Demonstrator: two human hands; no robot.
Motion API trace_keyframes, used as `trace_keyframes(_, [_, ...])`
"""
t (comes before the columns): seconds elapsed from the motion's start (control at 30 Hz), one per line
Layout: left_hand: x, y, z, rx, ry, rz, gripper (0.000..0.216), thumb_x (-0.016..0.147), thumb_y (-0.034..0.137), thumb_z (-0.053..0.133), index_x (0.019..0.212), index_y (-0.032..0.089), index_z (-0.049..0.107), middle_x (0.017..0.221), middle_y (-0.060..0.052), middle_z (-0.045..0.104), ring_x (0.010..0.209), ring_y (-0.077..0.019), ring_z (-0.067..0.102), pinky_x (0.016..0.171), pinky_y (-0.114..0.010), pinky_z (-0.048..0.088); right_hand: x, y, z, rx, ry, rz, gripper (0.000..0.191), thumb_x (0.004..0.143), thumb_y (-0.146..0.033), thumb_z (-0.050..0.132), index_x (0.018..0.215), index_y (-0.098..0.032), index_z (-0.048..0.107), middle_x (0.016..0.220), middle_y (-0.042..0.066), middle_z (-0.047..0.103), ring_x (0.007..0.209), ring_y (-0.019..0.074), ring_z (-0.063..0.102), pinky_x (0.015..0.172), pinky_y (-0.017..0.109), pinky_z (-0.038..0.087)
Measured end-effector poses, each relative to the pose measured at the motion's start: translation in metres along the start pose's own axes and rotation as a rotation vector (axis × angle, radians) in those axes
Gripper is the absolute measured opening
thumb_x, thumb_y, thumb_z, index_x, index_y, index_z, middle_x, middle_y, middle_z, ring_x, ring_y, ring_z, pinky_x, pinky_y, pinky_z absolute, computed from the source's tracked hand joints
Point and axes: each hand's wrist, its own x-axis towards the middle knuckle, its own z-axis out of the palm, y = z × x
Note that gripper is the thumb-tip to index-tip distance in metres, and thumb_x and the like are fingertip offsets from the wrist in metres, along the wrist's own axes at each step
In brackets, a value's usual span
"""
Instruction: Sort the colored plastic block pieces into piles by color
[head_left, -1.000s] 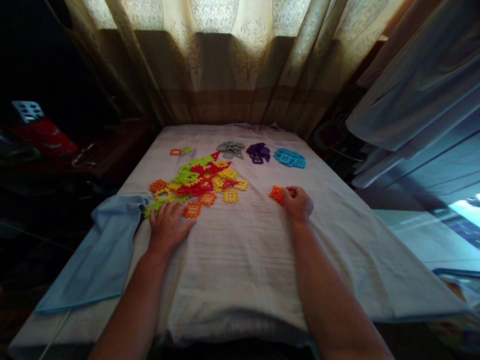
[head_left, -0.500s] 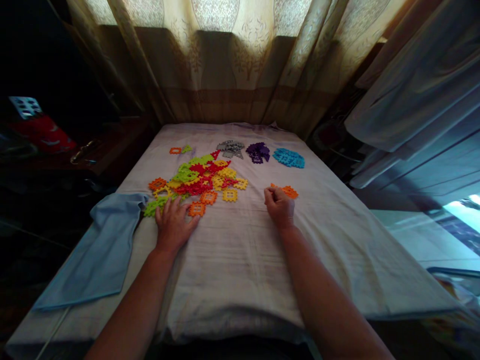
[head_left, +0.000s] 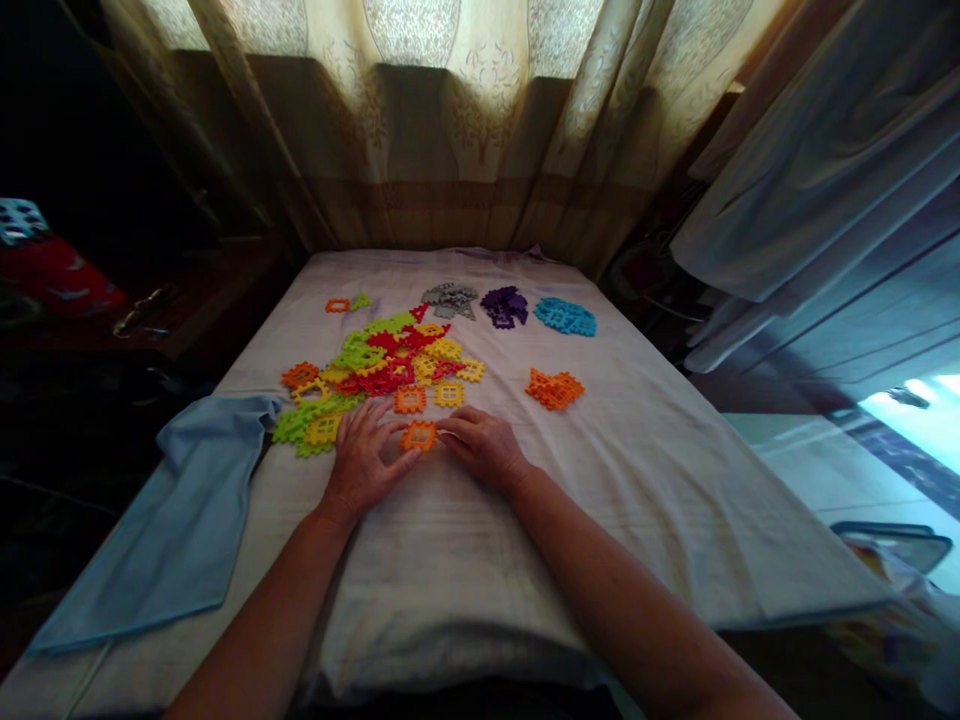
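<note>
An orange square interlocking tile (head_left: pixel 418 436) with a window-like grid is between my two hands, low over the cloth. My left hand (head_left: pixel 366 462) has its thumb and index finger at the tile's left side, the other fingers spread beside the pile. From the right, my right hand (head_left: pixel 486 447) pinches the tile's edge with its fingertips. Just beyond lie another orange tile (head_left: pixel 409 399) and a yellow window tile (head_left: pixel 449 394). The mixed pile of red tiles (head_left: pixel 382 378), green tiles (head_left: pixel 360 352) and yellow tiles (head_left: pixel 437 362) spreads behind my left hand.
Separate heaps of orange tiles (head_left: pixel 555 389), grey tiles (head_left: pixel 450 299), purple tiles (head_left: pixel 504 307) and blue tiles (head_left: pixel 566 317) lie on the cloth-covered table (head_left: pixel 637 480). A light blue cloth (head_left: pixel 191 500) drapes over the left edge. Curtains (head_left: pixel 480 150) hang behind.
My right hand has moved left from the orange heap to the orange tile. That tile has shifted right, away from the pile, with my left hand beside it. The view has turned slightly.
</note>
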Motion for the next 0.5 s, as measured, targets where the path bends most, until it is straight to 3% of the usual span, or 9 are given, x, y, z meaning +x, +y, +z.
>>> trace_keyframes(0.2, [0.0, -0.005, 0.003, -0.061, -0.005, 0.003, 0.034, 0.087, 0.051, 0.061, 0.104, 0.025, 0.072, 0.143, -0.011, 0.059, 0.14, -0.0331, 0.044, 0.116, -0.061, 0.03, -0.001, -0.002, 0.002, 0.001, 0.004, -0.065, 0.024, 0.097, -0.03, 0.056, 0.117, -0.025, 0.069, 0.111, 0.008, 0.07, 0.096, 0.0176, 0.067, 0.081, 0.027, 0.053])
trace_keyframes(0.33, [0.0, -0.008, 0.005, -0.084, -0.034, -0.008, 0.037, 0.091, 0.054, 0.054, 0.104, 0.025, 0.072, 0.141, -0.01, 0.06, 0.14, -0.0331, 0.044, 0.116, -0.063, 0.029, 0.002, -0.003, 0.002, 0.015, 0.037, -0.084, 0.021, 0.099, -0.03, 0.051, 0.105, -0.024, 0.071, 0.105, 0.008, 0.072, 0.093, 0.0171, 0.068, 0.08, 0.026, 0.052])
trace_keyframes(0.4, [0.0, -0.009, 0.006, -0.094, -0.045, -0.023, 0.04, 0.092, 0.055, 0.051, 0.109, 0.025, 0.071, 0.141, -0.01, 0.061, 0.14, -0.0336, 0.044, 0.115, -0.064, 0.029, 0.003, 0.006, -0.002, 0.018, 0.123, -0.021, 0.02, 0.098, -0.03, 0.052, 0.099, -0.024, 0.071, 0.102, 0.008, 0.072, 0.09, 0.0174, 0.068, 0.079, 0.026, 0.051])
trace_keyframes(0.5, [-0.001, -0.01, 0.006, -0.099, -0.044, -0.033, 0.043, 0.091, 0.055, 0.051, 0.118, 0.025, 0.067, 0.14, -0.01, 0.061, 0.14, -0.0335, 0.044, 0.115, -0.064, 0.029, 0.001, 0.037, -0.019, 0.015, 0.36, 0.206, 0.02, 0.094, -0.032, 0.054, 0.095, -0.022, 0.071, 0.095, 0.007, 0.074, 0.079, 0.0175, 0.068, 0.074, 0.027, 0.051])
